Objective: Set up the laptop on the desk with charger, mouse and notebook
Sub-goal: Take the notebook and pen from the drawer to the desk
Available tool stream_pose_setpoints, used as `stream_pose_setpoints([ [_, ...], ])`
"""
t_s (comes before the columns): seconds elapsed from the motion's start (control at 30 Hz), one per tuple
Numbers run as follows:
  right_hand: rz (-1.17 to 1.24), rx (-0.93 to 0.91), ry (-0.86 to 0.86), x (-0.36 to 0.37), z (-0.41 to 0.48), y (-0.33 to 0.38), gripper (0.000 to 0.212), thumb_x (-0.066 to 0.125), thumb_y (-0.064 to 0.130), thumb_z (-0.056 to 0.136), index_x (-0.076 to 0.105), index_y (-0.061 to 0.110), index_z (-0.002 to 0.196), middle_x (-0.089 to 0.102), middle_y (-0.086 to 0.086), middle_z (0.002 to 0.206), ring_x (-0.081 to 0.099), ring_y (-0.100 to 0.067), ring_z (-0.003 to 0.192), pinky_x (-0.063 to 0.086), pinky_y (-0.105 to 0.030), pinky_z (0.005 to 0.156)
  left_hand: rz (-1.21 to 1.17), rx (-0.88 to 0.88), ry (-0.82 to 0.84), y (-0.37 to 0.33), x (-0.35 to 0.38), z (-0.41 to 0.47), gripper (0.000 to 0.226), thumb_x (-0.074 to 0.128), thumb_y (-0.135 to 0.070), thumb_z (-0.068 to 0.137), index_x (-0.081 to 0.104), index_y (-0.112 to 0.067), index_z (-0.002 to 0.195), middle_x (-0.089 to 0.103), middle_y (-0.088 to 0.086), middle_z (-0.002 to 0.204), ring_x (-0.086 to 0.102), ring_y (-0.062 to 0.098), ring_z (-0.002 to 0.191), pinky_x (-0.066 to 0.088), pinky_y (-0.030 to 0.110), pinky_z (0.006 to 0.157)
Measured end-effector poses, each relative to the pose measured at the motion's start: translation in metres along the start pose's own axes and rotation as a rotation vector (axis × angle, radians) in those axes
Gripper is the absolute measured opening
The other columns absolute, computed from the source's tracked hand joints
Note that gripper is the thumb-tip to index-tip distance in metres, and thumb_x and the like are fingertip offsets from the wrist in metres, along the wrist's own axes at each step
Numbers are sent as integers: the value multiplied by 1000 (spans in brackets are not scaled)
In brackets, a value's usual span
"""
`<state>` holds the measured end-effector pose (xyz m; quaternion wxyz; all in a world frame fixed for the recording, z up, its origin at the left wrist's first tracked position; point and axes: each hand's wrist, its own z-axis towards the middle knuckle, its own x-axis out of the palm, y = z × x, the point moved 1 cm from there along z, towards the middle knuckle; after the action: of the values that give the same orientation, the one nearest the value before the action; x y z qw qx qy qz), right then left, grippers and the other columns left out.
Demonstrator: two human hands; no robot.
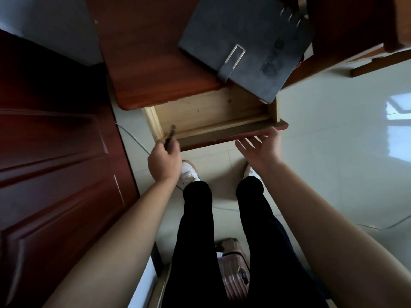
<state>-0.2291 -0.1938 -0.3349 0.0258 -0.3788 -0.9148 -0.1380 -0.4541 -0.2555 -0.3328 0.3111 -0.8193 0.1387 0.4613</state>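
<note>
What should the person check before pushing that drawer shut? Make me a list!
1. Drawer is open and looks empty inside: ok.
2. Left hand holds a thin dark thing, maybe a pen, and its tip sits over the drawer's corner: not ok, move it first.
3. Right hand is open, fingers against the drawer front: ok.
4. Grey notebook lies on the desk, but one corner sticks out over the drawer: not ok, it might slip.
5. Laptop, charger and mouse on the desk: cannot tell, none shows here.
</note>
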Motion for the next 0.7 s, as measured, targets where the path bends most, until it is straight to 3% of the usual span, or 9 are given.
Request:
stream_pose_setpoints([
  [0.07, 20, -22, 4, 4, -8, 4, 13, 42, 10, 80, 50, 10, 90, 58, -13, 96, 65, -36, 95, 55, -49, 96, -412, -639, -45, -7, -5, 0, 36, 50, -33, 96, 66, -2, 103, 69, 19, 108, 65, 36, 97, 53, 41, 84],
  [0.13, 15, -52, 34, 13, -17, 4, 8, 41, 6, 78, 48, 10, 78, 54, -11, 95, 63, -32, 94, 58, -43, 92, -860, -994, 24, -22, -9, 0, 40, 43, -37, 100, 59, -5, 119, 62, 14, 126, 65, 28, 93, 55, 38, 86],
  [0.2, -6, -85, 71, 19, -21, 5, 17, 36, -2, 76, 46, 11, 71, 51, -12, 98, 61, -30, 97, 59, -39, 86, -1097, -1003, 67, -42, -11, 2, 36, 42, -34, 102, 52, -7, 124, 56, 15, 127, 61, 21, 75, 58, 37, 80],
  [0.23, -5, -102, 87, 24, -23, 5, 21, 33, -6, 77, 47, 9, 75, 51, -12, 102, 61, -30, 101, 59, -39, 86, -1173, -970, 67, -53, -15, 4, 36, 42, -31, 103, 50, -7, 128, 54, 15, 127, 58, 21, 73, 57, 41, 85],
  [0.37, -49, -141, 150, 45, -25, 15, 47, 29, -17, 83, 54, 1, 118, 56, -14, 129, 60, -26, 119, 58, -43, 91, -1312, -909, 30, -77, -30, 17, 34, 38, -27, 105, 50, -3, 126, 55, 20, 119, 61, 26, 79, 54, 45, 95],
  [0.43, -59, -152, 194, 63, -25, 19, 51, 28, -21, 83, 50, 0, 123, 51, -15, 140, 57, -28, 127, 57, -45, 91, -1477, -881, 73, -81, -41, 32, 34, 31, -24, 106, 52, -2, 121, 56, 27, 123, 62, 33, 91, 50, 49, 99],
  [0.53, -92, -147, 289, 87, -26, 25, 36, 34, -20, 84, 54, 6, 98, 54, -7, 118, 54, -28, 126, 54, -47, 98, -1688, -899, 153, -86, -49, 60, 37, 27, -22, 104, 44, -12, 73, 56, 22, 104, 58, 35, 88, 47, 52, 100],
  [0.63, -49, -99, 375, 98, -25, 30, 21, 51, -5, 83, 51, 13, 72, 51, -2, 84, 53, -25, 109, 51, -46, 104, -1724, -903, 233, -89, -47, 70, 39, 30, -20, 100, 34, -15, 62, 54, 14, 87, 55, 32, 84, 44, 50, 102],
  [0.7, 23, -92, 347, 101, -23, 31, 9, 68, 8, 81, 60, 12, 85, 56, -2, 88, 57, -24, 106, 50, -45, 104, -1752, -877, 282, -84, -44, 69, 38, 32, -18, 97, 35, -15, 59, 55, 14, 84, 57, 32, 84, 43, 50, 104],
])
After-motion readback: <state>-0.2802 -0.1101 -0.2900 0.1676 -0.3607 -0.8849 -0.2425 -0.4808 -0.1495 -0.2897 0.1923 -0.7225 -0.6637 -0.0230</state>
